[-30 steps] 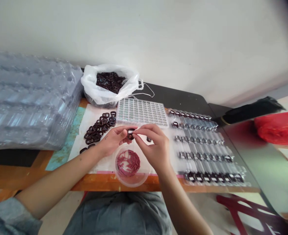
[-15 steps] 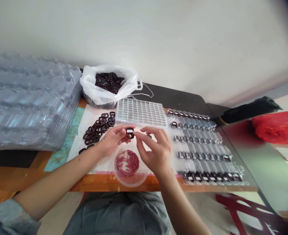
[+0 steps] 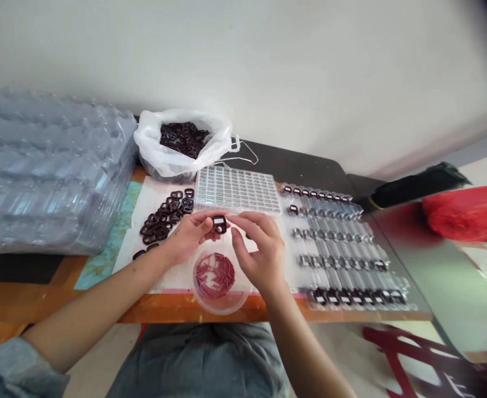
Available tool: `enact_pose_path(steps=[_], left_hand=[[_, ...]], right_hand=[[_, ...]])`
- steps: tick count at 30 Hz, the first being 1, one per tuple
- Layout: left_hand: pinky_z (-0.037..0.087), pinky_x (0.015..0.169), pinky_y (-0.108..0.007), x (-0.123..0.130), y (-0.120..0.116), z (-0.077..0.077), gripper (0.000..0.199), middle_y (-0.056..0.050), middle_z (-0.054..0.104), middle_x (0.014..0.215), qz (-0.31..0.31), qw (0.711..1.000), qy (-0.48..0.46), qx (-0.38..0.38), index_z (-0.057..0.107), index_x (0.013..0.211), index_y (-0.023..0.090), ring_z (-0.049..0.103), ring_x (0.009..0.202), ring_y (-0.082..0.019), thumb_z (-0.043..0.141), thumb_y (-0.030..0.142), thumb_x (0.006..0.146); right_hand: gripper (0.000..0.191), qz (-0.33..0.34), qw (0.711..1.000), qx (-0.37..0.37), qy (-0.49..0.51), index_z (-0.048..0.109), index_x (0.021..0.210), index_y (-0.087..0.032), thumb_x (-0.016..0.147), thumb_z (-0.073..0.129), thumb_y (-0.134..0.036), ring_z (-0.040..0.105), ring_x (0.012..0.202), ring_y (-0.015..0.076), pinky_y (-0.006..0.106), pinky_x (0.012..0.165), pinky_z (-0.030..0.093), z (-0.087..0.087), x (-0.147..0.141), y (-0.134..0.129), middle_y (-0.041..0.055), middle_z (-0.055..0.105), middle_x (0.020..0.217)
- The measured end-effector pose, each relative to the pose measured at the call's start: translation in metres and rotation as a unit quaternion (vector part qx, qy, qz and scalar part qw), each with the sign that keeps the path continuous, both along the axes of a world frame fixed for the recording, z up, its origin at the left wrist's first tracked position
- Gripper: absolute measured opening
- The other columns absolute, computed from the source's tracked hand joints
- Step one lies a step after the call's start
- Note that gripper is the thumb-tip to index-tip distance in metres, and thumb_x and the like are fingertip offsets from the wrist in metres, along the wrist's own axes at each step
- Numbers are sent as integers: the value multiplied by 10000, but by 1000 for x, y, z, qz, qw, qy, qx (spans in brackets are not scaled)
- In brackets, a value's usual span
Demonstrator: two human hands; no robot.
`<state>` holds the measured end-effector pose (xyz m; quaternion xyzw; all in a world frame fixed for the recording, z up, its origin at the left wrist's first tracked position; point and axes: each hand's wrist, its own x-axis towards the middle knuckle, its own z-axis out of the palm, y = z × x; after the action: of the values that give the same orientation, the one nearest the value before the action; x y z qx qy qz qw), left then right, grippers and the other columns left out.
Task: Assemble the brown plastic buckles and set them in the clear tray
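Observation:
Between the thumb and fingers of my left hand (image 3: 191, 235) is a small dark brown buckle (image 3: 219, 224), its pale rectangular window facing me. My right hand (image 3: 260, 243) is just right of it, index fingertip close to the buckle's edge and thumb a little apart below. Whether that fingertip touches the buckle, I cannot tell. A small dark bit shows behind the right fingers, mostly hidden. Below my hands stands a clear round tub (image 3: 222, 308) with many thin dark-red strips (image 3: 215, 275). Loose dark buckles (image 3: 160, 224) lie in a pile to the left.
Behind my hands is a clear compartment tray (image 3: 239, 190). Rows of clear plastic holders (image 3: 338, 237), some bearing dark buckles, fill the right side. A white bag (image 3: 152, 143) of buckles stands at the back. Wrapped plastic trays (image 3: 52, 182) are stacked left; a red bag (image 3: 471, 213) lies far right.
The buckle in my left hand has turned slightly, showing its frame more squarely. My right index finger and thumb have shifted slightly; the tub and piles stay put.

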<state>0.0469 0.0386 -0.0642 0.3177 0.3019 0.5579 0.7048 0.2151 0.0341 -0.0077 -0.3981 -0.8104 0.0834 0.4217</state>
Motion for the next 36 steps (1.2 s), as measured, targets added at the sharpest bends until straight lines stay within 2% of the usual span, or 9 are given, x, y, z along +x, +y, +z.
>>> enact_pose_path(steps=[8, 13, 17, 21, 23, 26, 28, 31, 36], left_hand=[[447, 647, -254, -1, 0, 3, 519, -62, 705, 829, 10, 1000, -3, -7, 803, 978, 215, 579, 682, -126, 857, 580, 612], [460, 649, -245, 0, 1, 2, 534, -66, 721, 823, 15, 1000, -4, -21, 806, 963, 219, 609, 692, -137, 879, 576, 573], [460, 623, -237, 0, 0, 3, 540, -75, 722, 804, 21, 999, 16, -30, 801, 961, 199, 602, 670, -142, 900, 546, 559], [509, 631, -251, 0, -1, 10, 677, -114, 731, 1008, 14, 999, 30, -41, 753, 1123, 219, 643, 748, -184, 899, 555, 553], [528, 613, -253, -1, 1, 14, 704, -111, 714, 1063, 38, 998, 34, -43, 730, 1158, 230, 646, 764, -195, 878, 585, 568], [527, 554, -240, -4, 6, 20, 511, -92, 707, 939, 86, 994, 18, -58, 747, 1058, 204, 633, 705, -188, 796, 575, 711], [530, 544, -240, -5, 8, 25, 324, -94, 697, 880, 105, 990, 5, -93, 748, 989, 180, 628, 677, -181, 616, 463, 902], [547, 565, -254, -5, 7, 31, 396, -105, 682, 839, 115, 984, 5, -140, 736, 905, 147, 626, 662, -177, 368, 266, 992], [559, 585, -255, -6, 4, 29, 277, -109, 669, 810, 100, 985, 6, -139, 735, 889, 135, 624, 687, -189, 568, 354, 916]], right_hand=[[317, 14, 999, 23, -23, 667, 1204, -256, 905, 590, -187, 600, 941, 197, 385, 852, 520, -1, 0, -4, 71, 646, 1110], [130, 5, 996, 82, -38, 738, 978, -263, 877, 685, -200, 607, 912, 184, 338, 822, 506, -4, 1, -2, 42, 689, 993], [106, -3, 994, 92, -59, 748, 893, -282, 887, 680, -201, 612, 848, 151, 301, 789, 486, -5, 2, -2, 7, 713, 931], [101, 5, 991, 108, -80, 739, 896, -282, 893, 670, -209, 618, 778, 127, 280, 758, 476, -1, 15, -3, -22, 726, 851], [103, -5, 992, 102, -78, 727, 892, -256, 889, 658, -179, 636, 764, 120, 261, 744, 484, 0, 35, 0, -20, 733, 829], [133, -44, 990, 91, -94, 713, 891, -226, 889, 617, -134, 670, 781, 125, 245, 736, 501, -3, 84, 15, -4, 746, 827], [148, -93, 986, 70, -122, 712, 881, -225, 905, 583, -157, 682, 800, 145, 265, 757, 511, -8, 125, 33, 8, 749, 828], [158, -181, 970, 6, -163, 721, 881, -219, 915, 568, -236, 676, 855, 188, 312, 801, 506, -19, 179, 65, 37, 749, 863], [150, -173, 962, -62, -201, 734, 908, -213, 886, 592, -254, 661, 925, 217, 349, 859, 499, -38, 224, 105, 55, 762, 914]])
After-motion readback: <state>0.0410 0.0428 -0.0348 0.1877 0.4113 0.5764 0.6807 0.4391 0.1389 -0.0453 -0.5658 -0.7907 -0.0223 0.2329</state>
